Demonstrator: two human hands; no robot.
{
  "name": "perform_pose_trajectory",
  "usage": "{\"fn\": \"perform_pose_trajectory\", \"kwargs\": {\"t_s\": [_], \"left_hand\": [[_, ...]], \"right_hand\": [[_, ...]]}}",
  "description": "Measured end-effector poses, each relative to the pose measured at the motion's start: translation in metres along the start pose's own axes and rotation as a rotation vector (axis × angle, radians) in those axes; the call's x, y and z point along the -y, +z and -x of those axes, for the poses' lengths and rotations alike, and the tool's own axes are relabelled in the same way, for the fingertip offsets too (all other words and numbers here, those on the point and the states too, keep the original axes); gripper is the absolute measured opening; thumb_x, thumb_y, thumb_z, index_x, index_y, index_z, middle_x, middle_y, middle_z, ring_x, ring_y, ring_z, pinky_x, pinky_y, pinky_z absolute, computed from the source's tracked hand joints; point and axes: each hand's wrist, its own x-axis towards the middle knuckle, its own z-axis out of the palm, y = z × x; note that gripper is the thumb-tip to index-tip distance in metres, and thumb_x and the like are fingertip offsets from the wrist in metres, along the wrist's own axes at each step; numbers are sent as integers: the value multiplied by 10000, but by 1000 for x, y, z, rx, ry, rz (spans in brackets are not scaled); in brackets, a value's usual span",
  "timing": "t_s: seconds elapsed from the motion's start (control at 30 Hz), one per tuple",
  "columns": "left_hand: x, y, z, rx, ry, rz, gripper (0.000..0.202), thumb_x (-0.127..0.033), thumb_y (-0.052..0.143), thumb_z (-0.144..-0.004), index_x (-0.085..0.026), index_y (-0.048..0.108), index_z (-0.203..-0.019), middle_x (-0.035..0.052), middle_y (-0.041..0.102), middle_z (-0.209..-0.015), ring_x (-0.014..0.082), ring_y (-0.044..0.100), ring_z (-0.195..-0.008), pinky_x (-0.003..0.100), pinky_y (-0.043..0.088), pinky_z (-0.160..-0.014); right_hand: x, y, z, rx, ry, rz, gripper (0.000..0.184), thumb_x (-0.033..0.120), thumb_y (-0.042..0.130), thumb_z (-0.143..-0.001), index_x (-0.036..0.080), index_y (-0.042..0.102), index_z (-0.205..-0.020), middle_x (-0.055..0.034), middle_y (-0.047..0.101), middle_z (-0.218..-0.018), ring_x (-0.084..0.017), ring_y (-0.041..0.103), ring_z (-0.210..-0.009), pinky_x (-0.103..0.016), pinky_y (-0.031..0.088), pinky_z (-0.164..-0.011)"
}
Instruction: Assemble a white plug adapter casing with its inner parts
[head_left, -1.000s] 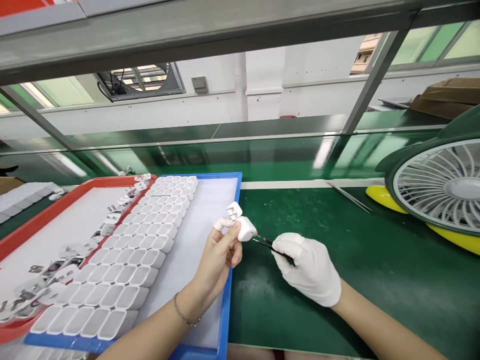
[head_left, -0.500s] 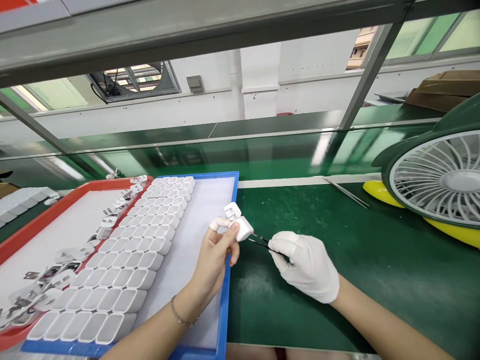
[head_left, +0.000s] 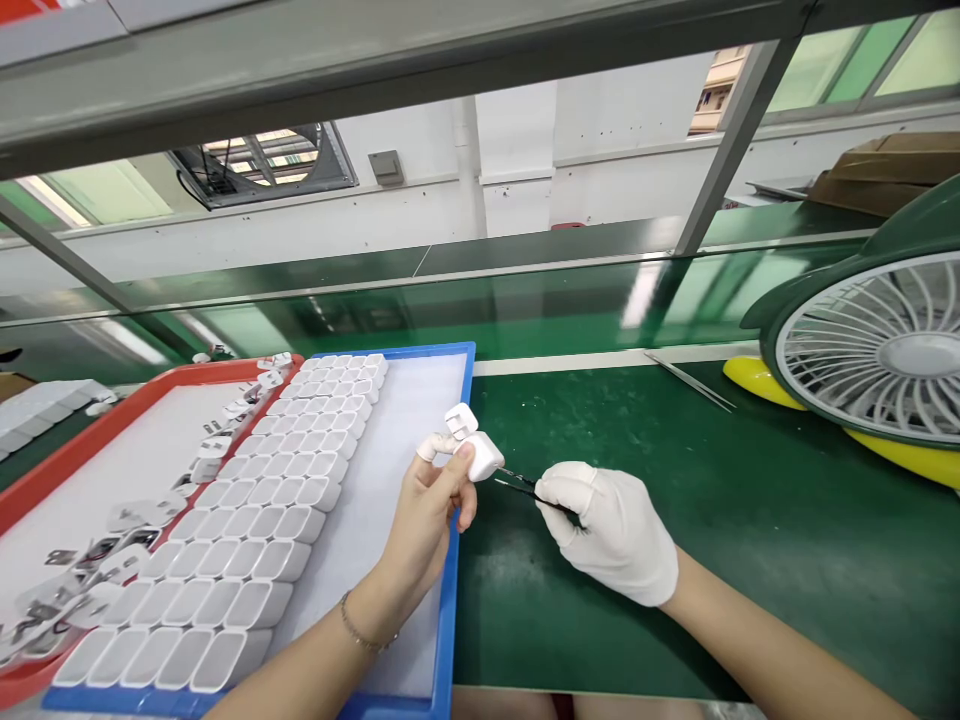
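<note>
My left hand (head_left: 435, 505) is closed around a small white charger shell (head_left: 480, 452), held above the right edge of the blue tray (head_left: 450, 600). A white cot covers its forefinger tip. A second white piece (head_left: 460, 420) stands up just behind the shell. My right hand (head_left: 611, 530) wears a white glove and pinches black tweezers (head_left: 525, 485). The tweezer tips point left and meet the shell's right end.
The blue tray holds several rows of white shells (head_left: 255, 540) on white foam. A red tray (head_left: 45, 470) at the left holds loose white parts with metal prongs. A green and yellow fan (head_left: 870, 365) stands at the right. Spare metal tweezers (head_left: 690, 382) lie on the green mat.
Both hands and the shell keep their pose. The view has shifted a little, so everything sits slightly further left in the picture.
</note>
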Motion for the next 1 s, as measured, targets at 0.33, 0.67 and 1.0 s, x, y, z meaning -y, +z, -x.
{"fn": "perform_pose_trajectory", "kwargs": {"t_s": [0.33, 0.67, 1.0], "left_hand": [[-4, -6, -4, 71, -105, 187, 309, -443, 519, -889, -139, 536, -837, 58, 662, -846, -22, 303, -328, 148, 213, -354], [-2, -12, -8, 20, -179, 284, 303, -394, 496, -906, -117, 575, -813, 83, 679, -802, -19, 293, -303, 144, 219, -333], [5, -10, -6, 64, -152, 240, 282, -415, 540, -877, -133, 555, -880, 63, 667, -784, -14, 305, -320, 143, 214, -341]], "right_hand": [[-11, 9, 7, 43, 68, 112, 215, 86, 555, -801, 184, 505, -986, -14, 648, -841, -136, 600, -656, -251, 413, -572], [-25, 19, 15, 306, 250, 256, 143, 156, 532, -833, 208, 547, -965, -4, 642, -898, -158, 622, -733, -264, 431, -605], [-3, 8, 5, -33, 107, -20, 196, 112, 553, -847, 176, 532, -1031, -54, 648, -936, -144, 631, -866, -237, 514, -730]]}}
